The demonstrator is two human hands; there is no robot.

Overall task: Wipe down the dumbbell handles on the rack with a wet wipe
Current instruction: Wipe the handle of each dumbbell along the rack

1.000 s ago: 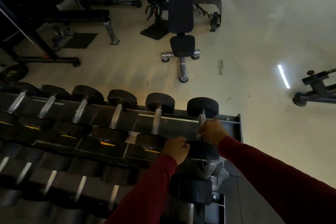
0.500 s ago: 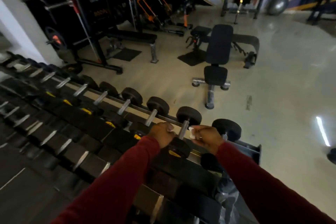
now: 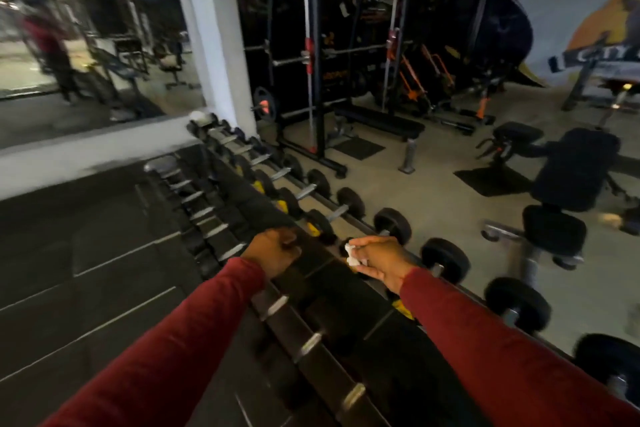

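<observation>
A long black dumbbell rack (image 3: 346, 295) runs diagonally from the far left to the near right, with rows of black dumbbells and bright metal handles. My right hand (image 3: 381, 262) is closed around a small white wet wipe (image 3: 352, 255) and hovers over the top row, beside a dumbbell (image 3: 393, 225). The handle under that hand is hidden. My left hand (image 3: 275, 251) is curled over the rack's middle edge, fingers closed on a dark dumbbell end. Both arms wear dark red sleeves.
An adjustable bench (image 3: 571, 184) stands on the pale floor to the right. A black power rack (image 3: 311, 80) and a flat bench (image 3: 381, 123) sit behind the dumbbells. A white pillar (image 3: 211, 31) and a mirror (image 3: 86, 38) are at the far left. Dark rubber mats (image 3: 86, 253) lie left.
The view has swung left and up along the rack. Both hands have moved left from the end dumbbell to ones further along the top row. The wipe stays in my right hand.
</observation>
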